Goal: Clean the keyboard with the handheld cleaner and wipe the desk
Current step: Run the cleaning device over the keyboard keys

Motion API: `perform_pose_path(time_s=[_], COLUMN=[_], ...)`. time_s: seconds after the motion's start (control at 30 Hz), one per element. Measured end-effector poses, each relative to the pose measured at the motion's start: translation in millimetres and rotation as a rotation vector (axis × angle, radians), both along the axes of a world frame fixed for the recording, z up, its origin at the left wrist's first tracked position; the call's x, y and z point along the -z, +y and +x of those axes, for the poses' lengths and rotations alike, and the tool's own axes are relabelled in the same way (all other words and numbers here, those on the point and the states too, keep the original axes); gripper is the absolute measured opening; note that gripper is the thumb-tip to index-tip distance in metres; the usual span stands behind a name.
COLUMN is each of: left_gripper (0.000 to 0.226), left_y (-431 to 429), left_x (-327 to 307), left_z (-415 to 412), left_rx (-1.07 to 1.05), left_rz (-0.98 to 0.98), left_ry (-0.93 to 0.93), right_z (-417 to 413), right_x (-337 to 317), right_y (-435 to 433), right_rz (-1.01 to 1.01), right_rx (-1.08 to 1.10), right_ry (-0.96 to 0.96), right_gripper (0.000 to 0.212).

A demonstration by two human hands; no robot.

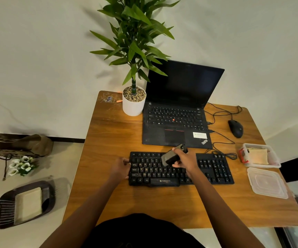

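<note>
Right hand: fingers curled round the handheld cleaner, held over the middle of the keyboard. Contact between cleaner and keys cannot be told.

Left hand: grips the keyboard's left edge, fingers curled.

Edges and room: the keyboard lies crosswise, mid-worktop, with a broad bare band of wood between its front edge and the near edge of the worktop. There is a further bare strip to its left. Its back edge sits just beside the front of the laptop. Cables run past its back right corner.

Handheld cleaner: dark, blocky body, tilted, lower end towards the upper key rows, upper end towards the laptop.

Keyboard: black, full-size, number pad at right, pale specks on the left-hand keys.

Containers: a clear plastic box near the right edge holds a tan folded cloth and a red item too small to tell. Its lid lies flat just in front of it. A white pot at the back left holds pebbles and a leafy plant.

Also on the worktop: a black mouse, right of the laptop.

Floor, left: a dark handled basket holds a tan pad.
</note>
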State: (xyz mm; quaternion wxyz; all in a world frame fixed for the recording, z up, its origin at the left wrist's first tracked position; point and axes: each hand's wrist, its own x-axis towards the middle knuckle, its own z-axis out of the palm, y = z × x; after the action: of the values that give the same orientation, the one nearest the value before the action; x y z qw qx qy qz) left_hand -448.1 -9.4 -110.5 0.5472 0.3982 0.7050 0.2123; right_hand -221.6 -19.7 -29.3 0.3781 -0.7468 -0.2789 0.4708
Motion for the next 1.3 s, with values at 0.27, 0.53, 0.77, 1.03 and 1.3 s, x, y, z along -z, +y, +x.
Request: perform_pose_path(time_s=[0.27, 0.53, 0.77, 1.03, 1.3], left_gripper=[0.018, 0.018, 0.018, 0.019, 0.017], left_y=[-1.1, -1.1, -1.4, 0.5, 0.7], left_x=[1.7, 1.9, -0.4, 2.0, 3.9], left_z=[-0.8, -3.1, -2.3, -2.7, -4.3], left_rx=[0.031, 0.023, 0.018, 0.037, 0.049], left_rz=[0.017, 0.007, -0.013, -0.009, 0.007], left_ry=[0.001, 0.005, -0.006, -0.013, 0.005], right_z=[-7.2, -6.2, -9.4, -3.4, -0.3], right_x=[-2.1, -1.8, -4.9, -1.3, -1.0], right_y=[-0.3, 0.0, -4.2, -14.1, -25.7], right_rz=[0.051, 0.034, -0.007, -0.009, -0.031], right_rx=[-0.115, -0.136, -0.160, -0.161, -0.187], right_ry=[-0.134, -0.139, -0.156, -0.187, -0.180], right_gripper=[0.011, 0.012, 0.014, 0.012, 0.010])
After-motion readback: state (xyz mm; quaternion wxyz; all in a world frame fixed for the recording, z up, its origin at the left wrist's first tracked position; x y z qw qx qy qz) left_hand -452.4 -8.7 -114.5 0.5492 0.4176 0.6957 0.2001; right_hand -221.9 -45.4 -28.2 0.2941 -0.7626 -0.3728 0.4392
